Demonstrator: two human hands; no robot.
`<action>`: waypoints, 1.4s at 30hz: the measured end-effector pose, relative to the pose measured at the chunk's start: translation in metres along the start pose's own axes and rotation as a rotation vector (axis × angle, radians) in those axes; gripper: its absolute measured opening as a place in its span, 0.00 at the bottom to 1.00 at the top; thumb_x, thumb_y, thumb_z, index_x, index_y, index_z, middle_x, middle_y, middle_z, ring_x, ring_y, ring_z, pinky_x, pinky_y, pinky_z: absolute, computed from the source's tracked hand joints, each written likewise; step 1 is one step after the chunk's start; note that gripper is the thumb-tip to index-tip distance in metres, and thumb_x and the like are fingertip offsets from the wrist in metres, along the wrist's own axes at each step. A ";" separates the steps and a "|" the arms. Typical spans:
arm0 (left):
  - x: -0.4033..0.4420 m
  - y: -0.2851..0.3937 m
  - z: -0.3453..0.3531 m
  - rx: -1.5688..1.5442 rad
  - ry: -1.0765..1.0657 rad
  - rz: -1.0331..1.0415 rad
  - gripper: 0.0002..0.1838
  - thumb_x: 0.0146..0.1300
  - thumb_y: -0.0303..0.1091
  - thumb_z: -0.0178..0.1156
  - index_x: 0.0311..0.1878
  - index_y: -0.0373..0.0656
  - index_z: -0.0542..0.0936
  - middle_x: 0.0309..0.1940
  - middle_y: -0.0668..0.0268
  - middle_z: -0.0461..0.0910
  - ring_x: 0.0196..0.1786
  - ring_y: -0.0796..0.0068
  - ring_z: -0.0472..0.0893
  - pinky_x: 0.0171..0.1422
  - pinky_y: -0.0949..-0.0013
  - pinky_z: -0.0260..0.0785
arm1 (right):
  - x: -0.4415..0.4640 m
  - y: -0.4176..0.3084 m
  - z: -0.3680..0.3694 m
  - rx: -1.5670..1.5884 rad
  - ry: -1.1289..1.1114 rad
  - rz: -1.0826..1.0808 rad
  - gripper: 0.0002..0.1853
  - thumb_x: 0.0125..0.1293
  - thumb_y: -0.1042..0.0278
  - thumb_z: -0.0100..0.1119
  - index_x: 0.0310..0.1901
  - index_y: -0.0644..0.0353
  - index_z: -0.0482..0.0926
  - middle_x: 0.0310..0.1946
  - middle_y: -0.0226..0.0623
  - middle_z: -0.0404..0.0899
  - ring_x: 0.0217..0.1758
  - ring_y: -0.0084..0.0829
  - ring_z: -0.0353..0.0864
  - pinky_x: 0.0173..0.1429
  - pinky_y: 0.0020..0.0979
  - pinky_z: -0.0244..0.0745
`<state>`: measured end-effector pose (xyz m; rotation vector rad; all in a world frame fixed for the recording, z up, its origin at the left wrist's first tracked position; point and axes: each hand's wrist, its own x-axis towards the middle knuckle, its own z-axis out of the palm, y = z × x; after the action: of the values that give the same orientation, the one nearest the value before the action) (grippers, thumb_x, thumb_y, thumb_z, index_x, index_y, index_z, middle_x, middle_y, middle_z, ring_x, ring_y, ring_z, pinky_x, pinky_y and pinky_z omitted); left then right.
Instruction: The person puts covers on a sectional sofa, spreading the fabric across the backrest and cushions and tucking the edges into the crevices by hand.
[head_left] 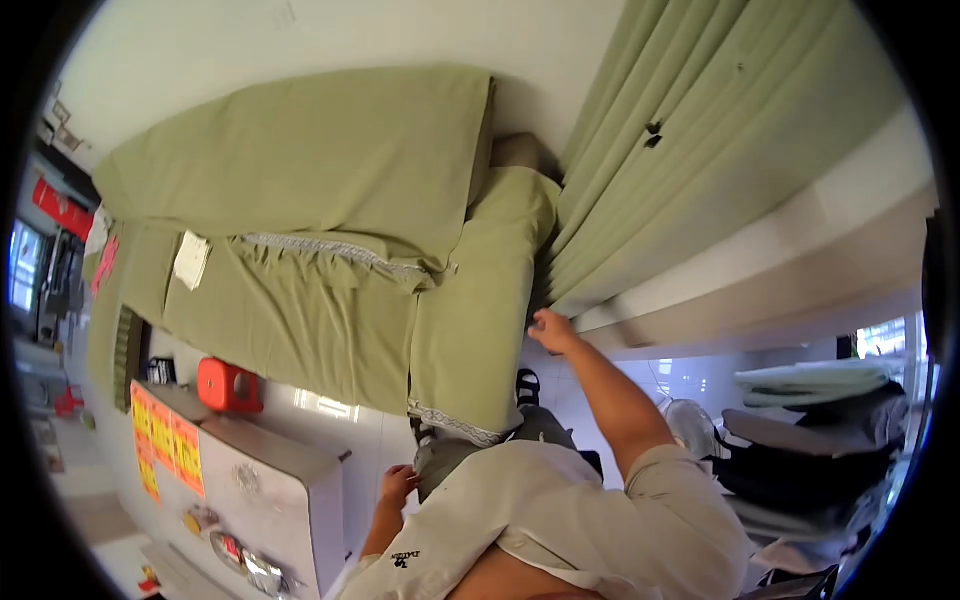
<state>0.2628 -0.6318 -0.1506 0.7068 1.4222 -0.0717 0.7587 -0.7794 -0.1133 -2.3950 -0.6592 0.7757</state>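
My right hand (552, 332) is stretched forward, beside the end of a green-covered sofa (470, 330) and just below the lower edge of a green curtain (625, 170). Its fingers are bent a little and apart, with nothing visible in them. Low by my grey trousers (440, 465) hangs my left hand (400, 483), fingers loosely bent and seemingly empty. The sofa cover is wrinkled along the seat, and a patterned trim (340, 252) runs below the backrest. A pale sheet or cloth (191, 260) lies on the seat.
On the left stand a red stool (228, 385) and a white table (265, 475) with orange and yellow papers on its side. Folded cloths and dark garments (810, 490) are at the right, near a fan-like object (690, 425). A sandal (528, 386) shows on the tiled floor.
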 end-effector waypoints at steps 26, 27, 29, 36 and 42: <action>0.007 -0.066 0.197 -0.725 0.121 -0.211 0.36 0.57 0.29 0.62 0.64 0.37 0.53 0.48 0.52 0.70 0.45 0.55 0.77 0.51 0.59 0.72 | 0.372 0.051 -0.087 -0.281 0.315 -0.066 0.33 0.51 0.69 0.64 0.59 0.65 0.62 0.50 0.53 0.71 0.50 0.47 0.73 0.52 0.40 0.71; 0.016 -0.062 0.204 -0.776 0.160 -0.223 0.38 0.56 0.28 0.62 0.65 0.38 0.50 0.49 0.52 0.69 0.46 0.54 0.77 0.51 0.59 0.72 | 0.398 0.060 -0.087 -0.183 0.261 0.008 0.33 0.52 0.69 0.64 0.59 0.66 0.62 0.54 0.53 0.67 0.55 0.49 0.70 0.57 0.40 0.68; 0.023 -0.046 0.223 -0.890 0.228 -0.285 0.41 0.56 0.27 0.62 0.67 0.44 0.48 0.51 0.51 0.68 0.47 0.54 0.77 0.50 0.58 0.73 | 0.435 0.067 -0.087 -0.038 0.196 0.096 0.35 0.53 0.70 0.62 0.62 0.63 0.58 0.57 0.50 0.65 0.47 0.46 0.73 0.49 0.39 0.71; 0.038 -0.037 0.241 -0.535 0.317 -0.393 0.41 0.54 0.25 0.63 0.67 0.47 0.50 0.48 0.54 0.69 0.37 0.62 0.79 0.35 0.65 0.76 | 0.478 0.057 -0.082 0.309 0.012 0.193 0.39 0.61 0.67 0.57 0.69 0.51 0.43 0.37 0.42 0.74 0.17 0.25 0.69 0.18 0.27 0.69; -0.021 0.004 0.228 -0.426 0.382 -0.410 0.31 0.55 0.29 0.62 0.61 0.37 0.61 0.55 0.53 0.66 0.38 0.65 0.81 0.38 0.68 0.74 | 0.524 0.097 -0.103 -0.058 0.080 -0.178 0.22 0.59 0.61 0.61 0.49 0.69 0.73 0.37 0.43 0.79 0.35 0.33 0.77 0.41 0.34 0.74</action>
<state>0.4604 -0.7472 -0.1339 0.0690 1.8583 0.0500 1.2268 -0.5782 -0.3004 -2.3658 -0.8596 0.5908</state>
